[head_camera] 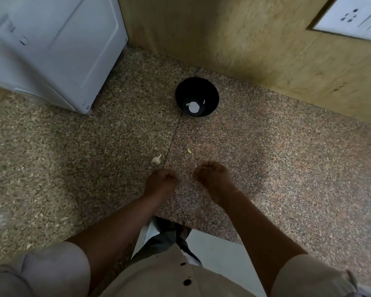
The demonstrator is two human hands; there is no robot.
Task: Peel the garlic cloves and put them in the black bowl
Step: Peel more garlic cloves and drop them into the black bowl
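Our left hand (161,181) & right hand (213,177) are curled near the front edge of the worktop (287,159), can't tell on what, a garlic clove (189,150) lies just past them, and the black bowl (210,91) sits by the back edge, so we may drop one reaching over.

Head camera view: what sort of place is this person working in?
Probably a home kitchen. The speckled stone counter carries a black bowl and loose garlic cloves, a white appliance stands at the back left, and a wall socket sits on the wall behind.
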